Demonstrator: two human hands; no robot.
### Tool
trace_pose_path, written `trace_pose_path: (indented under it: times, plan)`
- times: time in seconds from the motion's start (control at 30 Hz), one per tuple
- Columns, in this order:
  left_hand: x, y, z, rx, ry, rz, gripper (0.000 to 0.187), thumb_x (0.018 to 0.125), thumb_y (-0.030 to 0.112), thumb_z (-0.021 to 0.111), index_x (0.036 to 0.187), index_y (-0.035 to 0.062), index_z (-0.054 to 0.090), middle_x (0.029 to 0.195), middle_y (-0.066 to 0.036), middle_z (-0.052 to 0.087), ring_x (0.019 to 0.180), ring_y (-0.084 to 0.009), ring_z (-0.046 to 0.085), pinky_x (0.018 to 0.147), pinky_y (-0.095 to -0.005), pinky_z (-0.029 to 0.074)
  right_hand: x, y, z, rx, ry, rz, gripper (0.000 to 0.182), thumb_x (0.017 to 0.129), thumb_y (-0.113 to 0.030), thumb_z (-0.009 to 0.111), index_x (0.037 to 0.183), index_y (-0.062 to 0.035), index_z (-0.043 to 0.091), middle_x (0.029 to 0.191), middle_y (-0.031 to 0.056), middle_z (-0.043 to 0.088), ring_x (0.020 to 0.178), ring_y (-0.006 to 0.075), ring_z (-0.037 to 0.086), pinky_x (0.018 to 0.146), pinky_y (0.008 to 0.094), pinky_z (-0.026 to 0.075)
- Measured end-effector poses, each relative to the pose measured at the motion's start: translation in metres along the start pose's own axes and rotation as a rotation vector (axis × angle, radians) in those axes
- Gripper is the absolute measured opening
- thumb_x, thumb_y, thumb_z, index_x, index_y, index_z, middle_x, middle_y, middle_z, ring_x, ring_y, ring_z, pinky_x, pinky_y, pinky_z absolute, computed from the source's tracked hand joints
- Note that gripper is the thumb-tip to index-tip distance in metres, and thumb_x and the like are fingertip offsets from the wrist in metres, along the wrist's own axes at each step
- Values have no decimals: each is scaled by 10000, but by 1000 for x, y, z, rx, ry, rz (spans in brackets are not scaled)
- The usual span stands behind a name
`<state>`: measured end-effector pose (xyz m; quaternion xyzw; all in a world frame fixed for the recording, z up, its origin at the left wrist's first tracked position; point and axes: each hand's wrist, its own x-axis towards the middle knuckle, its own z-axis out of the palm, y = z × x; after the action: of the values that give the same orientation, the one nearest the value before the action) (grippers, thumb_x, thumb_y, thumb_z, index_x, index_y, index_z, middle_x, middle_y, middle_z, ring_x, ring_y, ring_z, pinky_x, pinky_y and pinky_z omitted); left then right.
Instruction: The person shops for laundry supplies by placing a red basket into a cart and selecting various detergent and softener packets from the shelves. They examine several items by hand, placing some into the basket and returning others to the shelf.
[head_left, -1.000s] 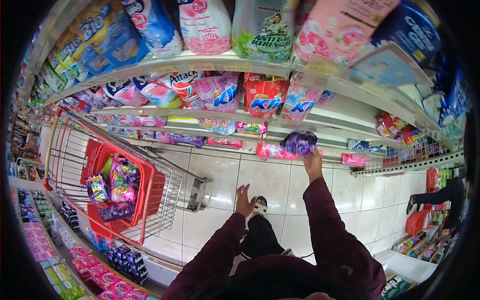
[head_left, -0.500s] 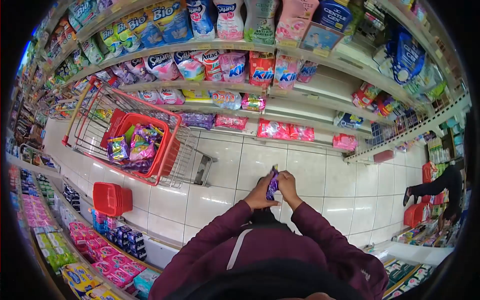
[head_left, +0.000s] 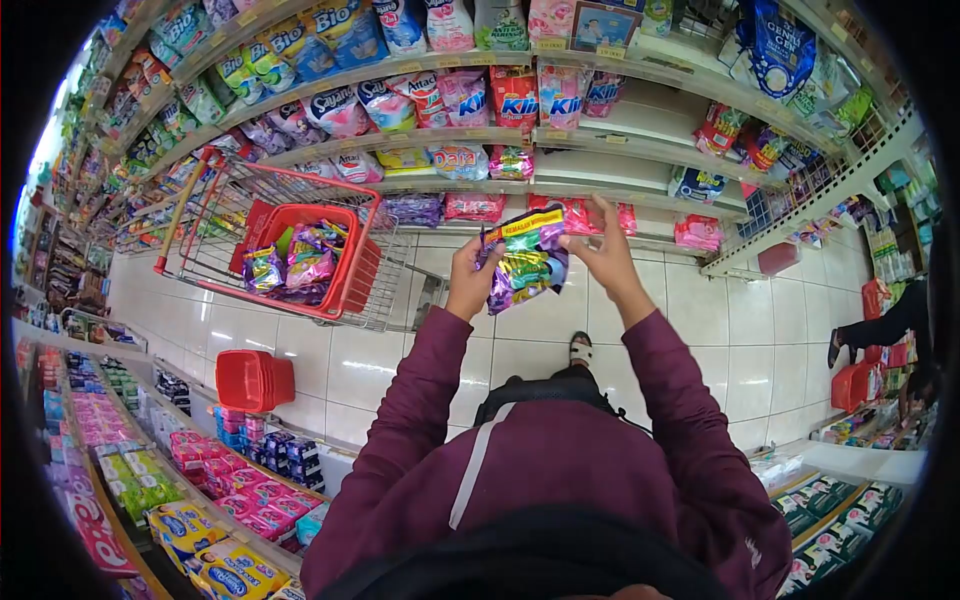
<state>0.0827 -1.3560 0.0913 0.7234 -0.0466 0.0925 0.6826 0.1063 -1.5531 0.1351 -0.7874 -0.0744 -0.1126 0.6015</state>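
A shiny purple and green sachet pack (head_left: 527,262) with a yellow printed band is spread out in front of my chest. My left hand (head_left: 470,280) grips its left edge, thumb on the front. My right hand (head_left: 612,265) is at the right edge, thumb against the front and index finger stretched up by the top corner; its other fingers are partly hidden. Left of my hands, a red basket (head_left: 357,285) sits in a shopping cart (head_left: 285,180). Similar shiny packs (head_left: 310,262) lie inside it.
Shelves of detergent pouches (head_left: 515,97) run along the far side. Stacked red baskets (head_left: 255,380) stand on the tiled floor (head_left: 690,375) at left, near shelves of pink packs (head_left: 240,490). Another person (head_left: 885,325) bends at the far right beside more red baskets (head_left: 850,388).
My hands have risen and moved apart toward the far shelves. The pack, earlier narrow and bunched between them, is now spread flat. My view has shifted, and a foot now shows below.
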Motion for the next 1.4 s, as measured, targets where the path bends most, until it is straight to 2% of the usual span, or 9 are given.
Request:
trace_pose_path:
  times: [0.17, 0.37, 0.5, 0.6, 0.73, 0.9, 1.1, 1.23, 1.4]
  plan:
    - [6, 37, 12, -424, -30, -122, 147, 812, 94, 575, 907, -12, 537, 853, -34, 581, 756, -67, 514, 696, -214, 424, 2, -9, -7, 621, -356, 361, 348, 762, -85, 627, 1077, -6, 504, 957, 54, 579, 829, 110, 549, 745, 232, 429]
    - [15, -45, 13, -408, -81, -255, 70, 749, 33, 627, 803, 5, 591, 750, -28, 611, 695, -72, 550, 663, -205, 440, -28, 37, 4, -74, -45, 304, 136, 717, -126, 644, 803, -22, 631, 645, 77, 609, 616, 145, 578, 604, 278, 454]
    - [7, -72, 0, -90, -180, -224, 107, 704, 2, 649, 805, 17, 620, 781, -38, 620, 686, -71, 544, 672, -212, 437, -59, 45, 5, -377, -325, 0, 127, 691, -140, 623, 779, -52, 652, 661, 115, 609, 650, 306, 587, 630, 364, 455]
    - [-1, -68, 2, -114, -565, -394, 143, 691, 18, 667, 830, 14, 630, 763, -18, 623, 670, -55, 528, 669, -218, 430, -39, 73, -18, -618, 20, -250, 58, 690, -81, 596, 700, -32, 626, 749, 110, 596, 714, 297, 562, 625, 352, 440]
    - [0, -100, -2, 27, -344, -314, 78, 697, 13, 661, 697, 24, 584, 683, 1, 590, 606, -54, 521, 584, -222, 420, -62, 31, 0, -334, -357, -115, 44, 659, -81, 617, 669, -38, 612, 760, 88, 584, 726, 270, 566, 632, 348, 441]
    - [0, -44, 12, -158, -278, -507, 212, 713, 9, 652, 619, 72, 472, 599, 15, 538, 501, -58, 514, 446, -186, 370, -36, 90, -15, -466, -110, -153, 30, 722, -18, 582, 730, -4, 607, 737, 97, 586, 623, 232, 589, 559, 301, 457]
    - [37, -64, 34, -171, -103, -464, 170, 797, 12, 553, 738, 58, 400, 731, -40, 555, 608, -158, 615, 476, -220, 498, -10, 90, -8, 201, -59, 494, 136, 830, -112, 526, 875, 16, 545, 761, 92, 587, 532, 193, 618, 429, 238, 470]
    - [66, -88, 56, -273, -135, -335, 187, 800, -19, 527, 757, 47, 358, 731, -42, 533, 635, -155, 616, 483, -231, 502, 20, 112, -18, 189, -89, 403, 246, 824, -145, 548, 1026, -30, 469, 937, 106, 543, 621, 193, 624, 464, 265, 502]
    - [104, -139, 84, -146, -191, -303, 124, 819, -19, 500, 783, 31, 392, 748, -55, 526, 682, -153, 615, 561, -253, 519, 56, 175, -26, 445, -173, 826, 291, 833, -171, 546, 1091, -54, 478, 968, 70, 546, 823, 169, 571, 725, 316, 506]
